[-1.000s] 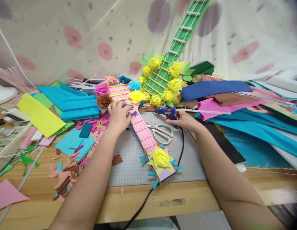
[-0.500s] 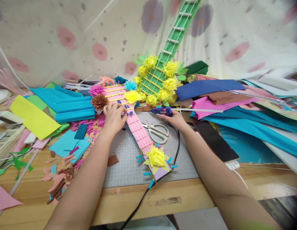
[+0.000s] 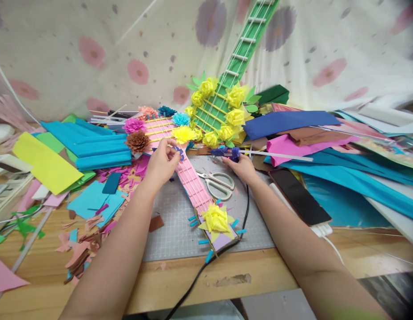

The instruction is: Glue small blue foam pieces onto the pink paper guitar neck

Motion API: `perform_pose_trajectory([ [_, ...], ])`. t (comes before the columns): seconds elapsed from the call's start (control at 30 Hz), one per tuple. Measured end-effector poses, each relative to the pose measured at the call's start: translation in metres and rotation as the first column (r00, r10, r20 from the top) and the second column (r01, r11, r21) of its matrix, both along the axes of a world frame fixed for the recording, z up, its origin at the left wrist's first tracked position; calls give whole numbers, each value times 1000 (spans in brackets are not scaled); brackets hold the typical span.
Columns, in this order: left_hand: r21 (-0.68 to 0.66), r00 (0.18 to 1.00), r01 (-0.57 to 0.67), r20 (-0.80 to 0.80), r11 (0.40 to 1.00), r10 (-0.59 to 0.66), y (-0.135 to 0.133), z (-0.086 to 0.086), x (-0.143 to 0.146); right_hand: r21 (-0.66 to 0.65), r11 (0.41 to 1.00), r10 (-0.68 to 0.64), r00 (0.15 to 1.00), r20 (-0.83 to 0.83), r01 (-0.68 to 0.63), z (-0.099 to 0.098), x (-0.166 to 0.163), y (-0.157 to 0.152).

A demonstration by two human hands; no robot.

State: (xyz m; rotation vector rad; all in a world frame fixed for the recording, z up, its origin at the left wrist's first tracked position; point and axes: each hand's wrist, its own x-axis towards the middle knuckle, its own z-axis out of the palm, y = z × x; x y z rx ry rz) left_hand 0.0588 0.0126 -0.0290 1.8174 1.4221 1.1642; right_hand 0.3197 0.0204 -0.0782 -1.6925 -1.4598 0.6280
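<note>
LAYOUT AND HOLD STATUS, L TO R

Far L: flat yellow rectangular paper sheet [image 3: 46,162]. Adj., R: folded bright-blue crepe-paper stack [image 3: 86,146]. Below: light-blue paper sheets [image 3: 85,202] w/ small dark-teal rectangular piece [image 3: 111,183] on top; mixed pink, brown & blue paper scraps [image 3: 80,255] lie nearer the front.

Ctr.-L: person's L hand [image 3: 163,162] is at the pink guitar-shaped paper model [image 3: 193,184], where body meets neck. Fingers bent, thumb & fingertips drawn close at dark-blue paper pieces [image 3: 181,153]; cannot tell if they pinch one.

Ctr.: model's neck runs diagonally over grey gridded cutting mat [image 3: 169,240]. Body toward rear, w/ brown round paper flower [image 3: 137,141] on L edge; headstock nr. front edge of mat, w/ spiky yellow paper flower [image 3: 216,218]. Silver-grey metal scissors [image 3: 209,176] just R of neck. Behind: green guitar-shaped model [image 3: 211,112], neck slanting up in front of pale floral curtain [image 3: 153,58].

Ctr.-R: R hand [image 3: 244,166] wrapped round purple-blue plastic glue gun [image 3: 223,152], nozzle L; long white glue stick [image 3: 276,155] protrudes R.

R of forearm: dark-screened rectangular phone [image 3: 301,195].
</note>
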Motion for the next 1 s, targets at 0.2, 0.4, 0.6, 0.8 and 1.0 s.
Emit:
perform_pose_trajectory([
  [0.2, -62, 968, -122, -228, 991, 105, -11, 1, 17, 118, 967, 254, 891, -375, -226, 20, -14, -13],
  [0.4, -59, 922, -147, -370, 987, 115, -15, 0, 25, -27, 940, 320, 907, -274, -339, 27, -27, -25],
  [0.6, -39, 905, -133, -412, 990, 105, -14, -2, 26, -37, 924, 370, 915, -163, -380, 34, -31, -30],
  [0.8, -41, 892, -147, -437, 988, 115, -15, -1, 26, -46, 925, 366, 916, -165, -377, 30, -33, -30],
  [1.0, -24, 903, -127, -417, 992, 105, -15, -2, 26, -47, 931, 350, 924, -155, -361, 28, -33, -29],
])
